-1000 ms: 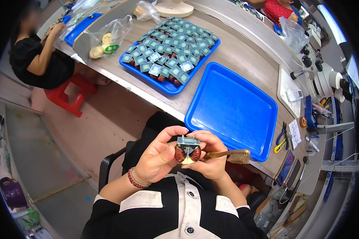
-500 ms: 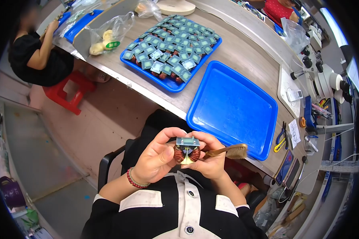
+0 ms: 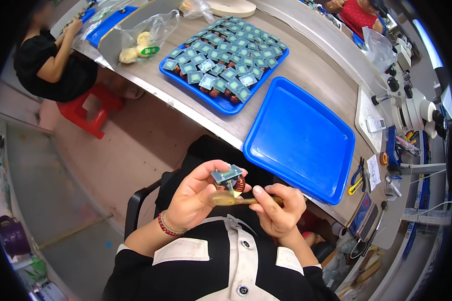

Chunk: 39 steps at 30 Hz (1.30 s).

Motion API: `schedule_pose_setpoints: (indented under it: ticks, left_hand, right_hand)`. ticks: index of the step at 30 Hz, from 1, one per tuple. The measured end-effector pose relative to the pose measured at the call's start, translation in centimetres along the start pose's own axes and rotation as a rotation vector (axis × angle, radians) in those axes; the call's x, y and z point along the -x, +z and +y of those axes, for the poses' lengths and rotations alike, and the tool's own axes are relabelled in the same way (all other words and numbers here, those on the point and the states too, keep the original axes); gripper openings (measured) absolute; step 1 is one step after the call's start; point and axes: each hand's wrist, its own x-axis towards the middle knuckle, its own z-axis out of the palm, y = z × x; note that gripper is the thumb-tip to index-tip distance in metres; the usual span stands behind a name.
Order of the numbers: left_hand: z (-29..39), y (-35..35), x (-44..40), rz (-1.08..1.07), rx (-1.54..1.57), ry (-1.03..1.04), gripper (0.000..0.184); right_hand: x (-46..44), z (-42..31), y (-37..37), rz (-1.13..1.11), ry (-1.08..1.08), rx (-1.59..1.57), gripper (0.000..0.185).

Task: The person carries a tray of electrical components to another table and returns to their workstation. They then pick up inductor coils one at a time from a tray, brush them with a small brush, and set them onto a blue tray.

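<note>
We clamp the fingers of our left hand (image 3: 192,196) on a copper-wound inductor (image 3: 229,176); our right hand's (image 3: 280,209) fingers pinch a wooden brush (image 3: 247,201) near it.

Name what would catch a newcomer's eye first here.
Probably the board-topped copper coils crowding the filled blue tray at upper centre. Next comes the broad second blue tray to its right. Below, the left hand holds a single coil, with the brush in the right hand.
</note>
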Motion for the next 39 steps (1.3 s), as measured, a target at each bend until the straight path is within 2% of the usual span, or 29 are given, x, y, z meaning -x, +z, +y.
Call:
schedule_pose_setpoints:
  ticks: [2,4,5,6,8,10,12,13,14,16,17,18,20,22,25,28,29,31,34,39]
  left_hand:
    - [0.5,-0.1,0.3,-0.003,0.020,-0.031,0.039]
    - [0.8,-0.8,0.6,0.017,0.084,-0.069,0.038]
    - [0.9,-0.7,0.9,0.055,0.038,-0.053,0.039]
    - [0.9,-0.7,0.8,0.060,0.037,-0.047,0.039]
    - [0.7,-0.4,0.8,0.073,-0.004,0.031,0.039]
    - [1.1,-0.5,1.4,0.057,-0.067,0.017,0.039]
    - [1.3,-1.5,1.8,0.012,0.052,0.018,0.039]
    - [1.6,-1.1,1.7,0.014,0.050,0.021,0.039]
    - [1.8,-0.4,1.6,0.075,0.047,0.018,0.039]
    - [1.6,0.3,1.2,0.164,0.043,0.000,0.042]
    - [1.4,0.1,1.2,0.159,0.032,-0.003,0.043]
    - [1.3,-0.1,1.1,0.152,0.020,-0.005,0.043]
    - [1.3,-0.4,1.2,0.128,0.029,-0.020,0.045]
    - [1.3,-0.5,1.2,0.117,0.040,-0.026,0.046]
    - [1.2,-0.2,1.1,0.131,-0.053,-0.028,0.052]
    - [1.3,0.7,1.1,0.180,-0.217,-0.021,0.050]
    - [1.2,0.9,1.0,0.178,-0.216,-0.022,0.050]
    - [0.9,1.2,1.1,0.232,-0.304,0.105,0.050]
    - [1.1,1.1,1.4,0.223,-0.319,0.119,0.043]
    - [1.3,1.0,1.9,0.230,-0.360,0.155,0.041]
  right_hand:
    - [0.4,1.8,1.0,0.141,0.154,0.085,0.025]
    - [-0.2,3.2,0.7,0.113,0.377,0.225,0.023]
    - [-0.1,2.8,0.5,0.156,0.345,0.132,0.023]
    - [-0.5,2.0,0.4,0.200,0.160,0.018,0.022]
    - [-1.1,-0.4,-0.1,0.035,-0.019,-0.083,0.021]
    - [-0.5,1.4,1.9,0.144,0.121,-0.075,0.019]
    - [-0.3,3.6,1.9,0.086,0.355,0.165,0.019]
    - [-0.2,3.6,1.8,0.194,0.389,0.011,0.020]
    - [-0.2,3.0,1.5,0.190,0.384,0.004,0.020]
    - [-0.4,0.8,0.3,0.152,0.031,-0.084,0.023]
    - [-0.9,0.5,0.5,0.106,-0.006,0.008,0.025]
    - [-0.4,1.5,1.2,0.084,0.056,-0.038,0.025]
    - [0.2,2.8,1.5,0.063,0.349,-0.006,0.024]
    - [0.7,3.0,0.9,0.149,0.382,-0.201,0.026]
    - [-0.1,1.8,0.6,0.191,0.049,-0.231,0.029]
    - [-0.9,0.5,1.2,0.072,-0.266,-0.211,0.024]
    - [-1.5,-0.1,1.6,0.072,-0.295,-0.210,0.022]
    - [-2.1,-0.7,2.0,0.052,-0.330,-0.190,0.019]
    - [-2.7,-1.1,2.4,0.027,-0.408,-0.154,0.019]
    - [-2.7,-0.9,2.5,0.019,-0.382,-0.090,0.021]
